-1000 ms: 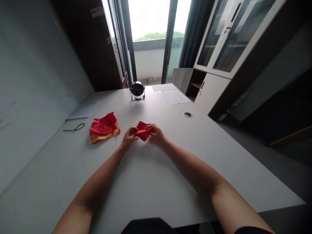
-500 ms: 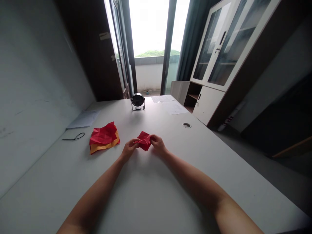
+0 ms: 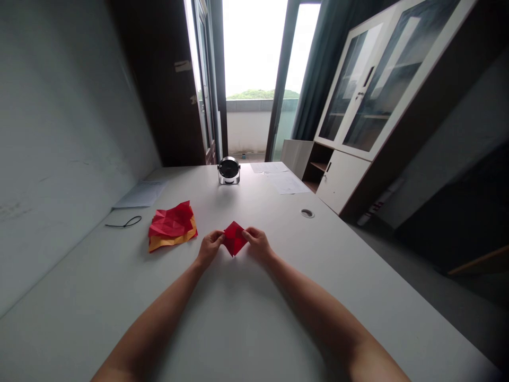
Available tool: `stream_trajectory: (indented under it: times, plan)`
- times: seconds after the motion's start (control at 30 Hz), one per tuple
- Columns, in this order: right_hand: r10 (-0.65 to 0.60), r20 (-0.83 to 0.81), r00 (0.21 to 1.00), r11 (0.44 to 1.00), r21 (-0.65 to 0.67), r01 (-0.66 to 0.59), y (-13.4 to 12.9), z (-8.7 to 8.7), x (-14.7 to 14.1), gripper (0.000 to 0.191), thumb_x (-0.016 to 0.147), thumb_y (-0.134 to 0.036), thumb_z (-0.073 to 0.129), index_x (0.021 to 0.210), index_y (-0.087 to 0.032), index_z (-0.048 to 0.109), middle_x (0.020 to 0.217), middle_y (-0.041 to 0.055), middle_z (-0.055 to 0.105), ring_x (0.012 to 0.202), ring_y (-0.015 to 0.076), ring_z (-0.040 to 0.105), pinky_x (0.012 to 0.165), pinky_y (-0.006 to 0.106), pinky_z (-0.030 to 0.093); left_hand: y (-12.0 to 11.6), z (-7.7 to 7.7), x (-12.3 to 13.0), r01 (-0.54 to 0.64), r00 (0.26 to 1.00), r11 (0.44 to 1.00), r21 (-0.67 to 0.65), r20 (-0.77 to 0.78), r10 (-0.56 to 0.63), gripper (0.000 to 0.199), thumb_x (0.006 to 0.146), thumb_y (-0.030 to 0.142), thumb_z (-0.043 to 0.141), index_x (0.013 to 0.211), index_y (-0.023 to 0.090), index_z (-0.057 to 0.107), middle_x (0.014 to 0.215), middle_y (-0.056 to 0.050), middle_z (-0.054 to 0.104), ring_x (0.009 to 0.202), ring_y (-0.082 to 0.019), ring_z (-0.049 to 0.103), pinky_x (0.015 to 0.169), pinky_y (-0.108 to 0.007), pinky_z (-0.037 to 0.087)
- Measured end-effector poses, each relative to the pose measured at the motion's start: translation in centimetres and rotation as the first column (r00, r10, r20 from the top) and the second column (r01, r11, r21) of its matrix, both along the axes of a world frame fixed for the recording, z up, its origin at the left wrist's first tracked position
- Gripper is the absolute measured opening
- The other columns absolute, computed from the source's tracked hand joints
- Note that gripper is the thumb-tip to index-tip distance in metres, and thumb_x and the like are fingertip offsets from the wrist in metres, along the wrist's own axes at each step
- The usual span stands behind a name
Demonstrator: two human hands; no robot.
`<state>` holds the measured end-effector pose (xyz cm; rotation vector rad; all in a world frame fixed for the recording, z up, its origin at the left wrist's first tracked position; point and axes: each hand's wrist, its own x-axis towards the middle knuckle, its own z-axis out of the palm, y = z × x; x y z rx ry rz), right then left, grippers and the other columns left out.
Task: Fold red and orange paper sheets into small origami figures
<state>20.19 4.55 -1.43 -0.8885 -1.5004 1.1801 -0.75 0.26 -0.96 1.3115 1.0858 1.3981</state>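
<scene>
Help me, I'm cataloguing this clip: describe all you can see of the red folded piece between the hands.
The red folded piece looks like thin paper, diamond-shaped, with darker patches. The left hand pinches its left corner, the right hand its right. It is over the white table; whether it touches is unclear.

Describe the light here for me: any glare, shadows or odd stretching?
Head view: the tall, dark-framed window glares white; head view: soft shadows fall on the flat white tabletop near the bare left hand and bare right hand; head view: the white, glass-doored cabinet leans, probably from wide-angle stretch; head view: the small, diamond-shaped red paper shows little fine detail.
</scene>
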Motion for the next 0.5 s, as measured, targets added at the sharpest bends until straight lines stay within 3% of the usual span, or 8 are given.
stream_trajectory:
  times: [0.13, 0.23, 0.3, 0.5]
  plan:
    - [-0.022, -0.041, 0.999, 1.0, 0.007, 0.022, 0.1, -0.4, -0.2, 0.032, 0.08, -0.05, 0.068, 0.081, -0.018, 0.063, 0.07, 0.0011, 0.065, 0.065, 0.0166, 0.06, 0.061, 0.028, 0.048, -0.1, 0.1, 0.1, 0.009, 1.0, 1.0, 0.014, -0.03, -0.008, 0.037, 0.083, 0.039, 0.069, 0.113, 0.019, 0.064, 0.09, -0.006, 0.073, 0.083, -0.02, 0.069, 0.077, -0.034, 0.055]
    - [0.023, -0.102, 0.995, 1.0, 0.005, -0.022, 0.2, -0.7, -0.4, 0.036, 0.081, -0.044, 0.067, 0.108, -0.021, 0.061, 0.078, 0.001, 0.068, 0.069, 0.0178, 0.063, 0.064, 0.03, 0.051, -0.3, 0.2, 0.2, 0.019, 0.998, 1.0, -0.018, -0.057, -0.02, 0.052, 0.082, 0.04, 0.069, 0.129, 0.02, 0.057, 0.089, -0.006, 0.074, 0.081, -0.021, 0.07, 0.076, -0.034, 0.055]
    - [0.039, -0.078, 0.996, 0.999, 0.026, -0.037, 0.2, -0.8, -0.5, 0.042, 0.082, -0.042, 0.066, 0.118, -0.022, 0.059, 0.082, 0.0016, 0.07, 0.072, 0.0182, 0.064, 0.067, 0.031, 0.052, -0.4, 0.2, 0.3, 0.05, 0.996, 0.998, -0.03, -0.069, -0.052, 0.054, 0.081, 0.042, 0.069, 0.129, 0.019, 0.059, 0.092, -0.007, 0.075, 0.082, -0.022, 0.07, 0.075, -0.034, 0.055]
    - [0.021, 0.148, 0.989, 0.995, 0.098, -0.035, -0.8, -0.4, -1.0, 0.026, 0.084, -0.044, 0.064, 0.087, -0.018, 0.069, 0.072, 0.0006, 0.066, 0.065, 0.0146, 0.057, 0.06, 0.026, 0.045, -0.8, 0.3, 0.4, 0.05, 0.958, 0.999, 0.01, -0.284, -0.045, 0.034, 0.084, 0.048, 0.064, 0.095, 0.018, 0.074, 0.081, -0.004, 0.072, 0.072, -0.019, 0.064, 0.061, -0.026, 0.048]
